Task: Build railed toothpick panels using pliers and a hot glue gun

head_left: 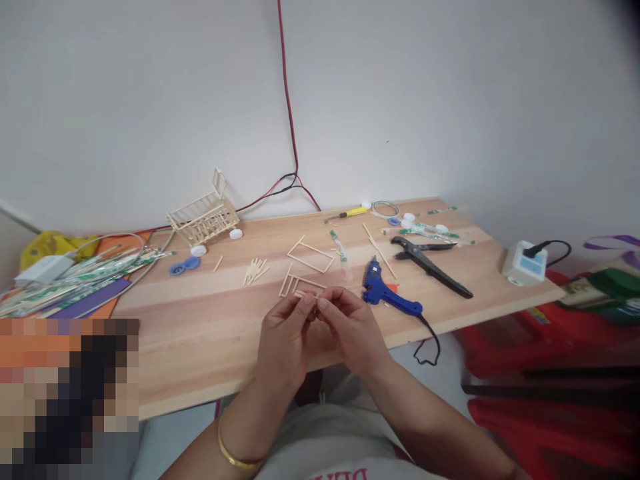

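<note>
wooden piece (pixel 299 293) | pinched at tips — between left fingers (pixel 283 309) and right fingers (pixel 345 295)

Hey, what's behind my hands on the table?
Beyond your left hand and right hand: a nearer stick frame and a farther stick frame. Your hands hide part of the nearer.

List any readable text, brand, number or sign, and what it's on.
Nothing reads clearly.
Shirt: pink letters, inverted and cut off by the frame; no sure reading.
Wrappers: green print, too small.
White box: pale blue label, any print too blurred.
Yellow sticker at right: too blurred.
</note>
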The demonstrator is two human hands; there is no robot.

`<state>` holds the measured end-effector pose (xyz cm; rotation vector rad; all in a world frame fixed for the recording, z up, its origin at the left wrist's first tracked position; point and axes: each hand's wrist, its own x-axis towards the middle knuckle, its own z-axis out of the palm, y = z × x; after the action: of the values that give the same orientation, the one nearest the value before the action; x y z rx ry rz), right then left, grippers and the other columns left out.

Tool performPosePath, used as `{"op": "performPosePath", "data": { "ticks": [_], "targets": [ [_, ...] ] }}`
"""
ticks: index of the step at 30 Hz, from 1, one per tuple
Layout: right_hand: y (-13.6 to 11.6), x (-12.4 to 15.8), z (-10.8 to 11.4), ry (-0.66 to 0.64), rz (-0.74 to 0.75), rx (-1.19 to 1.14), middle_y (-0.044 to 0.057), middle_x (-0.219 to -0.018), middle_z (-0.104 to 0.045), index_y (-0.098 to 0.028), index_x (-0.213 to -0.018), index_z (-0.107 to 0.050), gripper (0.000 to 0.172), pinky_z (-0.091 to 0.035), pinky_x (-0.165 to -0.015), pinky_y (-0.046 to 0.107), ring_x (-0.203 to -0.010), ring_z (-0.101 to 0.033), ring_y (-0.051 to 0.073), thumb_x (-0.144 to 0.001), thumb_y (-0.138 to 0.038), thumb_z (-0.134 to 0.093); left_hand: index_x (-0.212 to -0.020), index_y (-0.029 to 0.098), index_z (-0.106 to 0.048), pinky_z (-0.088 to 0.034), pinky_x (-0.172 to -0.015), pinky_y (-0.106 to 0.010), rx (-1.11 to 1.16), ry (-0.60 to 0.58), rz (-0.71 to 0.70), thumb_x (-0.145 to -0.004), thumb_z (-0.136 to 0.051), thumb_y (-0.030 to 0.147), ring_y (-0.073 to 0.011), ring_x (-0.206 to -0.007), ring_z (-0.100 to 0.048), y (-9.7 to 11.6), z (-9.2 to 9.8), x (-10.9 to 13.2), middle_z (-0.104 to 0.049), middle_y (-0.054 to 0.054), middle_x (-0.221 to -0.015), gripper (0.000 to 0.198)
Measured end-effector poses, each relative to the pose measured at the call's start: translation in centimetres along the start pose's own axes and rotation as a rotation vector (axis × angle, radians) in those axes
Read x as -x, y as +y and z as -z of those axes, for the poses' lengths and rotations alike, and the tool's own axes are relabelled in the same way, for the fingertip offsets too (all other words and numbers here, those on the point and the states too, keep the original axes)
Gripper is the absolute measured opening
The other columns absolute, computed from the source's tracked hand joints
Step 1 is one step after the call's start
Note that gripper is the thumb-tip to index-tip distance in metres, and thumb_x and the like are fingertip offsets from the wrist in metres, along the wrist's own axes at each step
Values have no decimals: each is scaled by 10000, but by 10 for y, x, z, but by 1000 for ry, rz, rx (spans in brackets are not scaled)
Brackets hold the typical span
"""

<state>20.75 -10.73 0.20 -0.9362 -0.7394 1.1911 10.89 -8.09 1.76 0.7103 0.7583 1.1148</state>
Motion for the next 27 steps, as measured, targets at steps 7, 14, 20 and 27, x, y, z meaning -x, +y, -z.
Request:
{"op": "performPosePath", "data": {
  "ticks": [7, 14, 20, 27],
  "targets": [
    [-12, -1, 20, -219, 17, 139, -1, -828, -637, -210, -892, -643, 130, -480, -749, 259, -773, -589, 114, -799, -286, -692, -718, 116, -688, -425, -591, -194, 21, -23, 223, -659, -777, 277, -90, -641, -522, 19, 4, -2, -591, -5, -666, 194],
    [-21, -5, 22, -252, 80, 208, 0, -809, -663, -219, -862, -642, 113, -513, -731, 287, -762, -623, 131, -784, -270, -706, -714, 108, -674, -393, -542, -184, -2, -40, 277, -641, -791, 287, -77, -594, -493, 22, 2, -1, -571, 1, -629, 226],
    [-15, -2, 19, -247, 77, 148, -7, -794, -649, -216, -842, -627, 102, -513, -700, 286, -731, -619, 129, -785, -253, -703, -646, 120, -647, -362, -527, -175, -71, -58, 245, -670, -767, 318, -65, -562, -468, 21, -1, 4, -548, 16, -590, 233],
    [1, 4, 16, -178, 83, 43, -16, -776, -625, -217, -807, -599, 91, -484, -727, 281, -739, -596, 127, -811, -264, -677, -625, 133, -639, -378, -579, -177, -111, -88, 137, -725, -727, 309, -69, -603, -459, 16, -1, 7, -523, 27, -604, 221]
  ]
}}
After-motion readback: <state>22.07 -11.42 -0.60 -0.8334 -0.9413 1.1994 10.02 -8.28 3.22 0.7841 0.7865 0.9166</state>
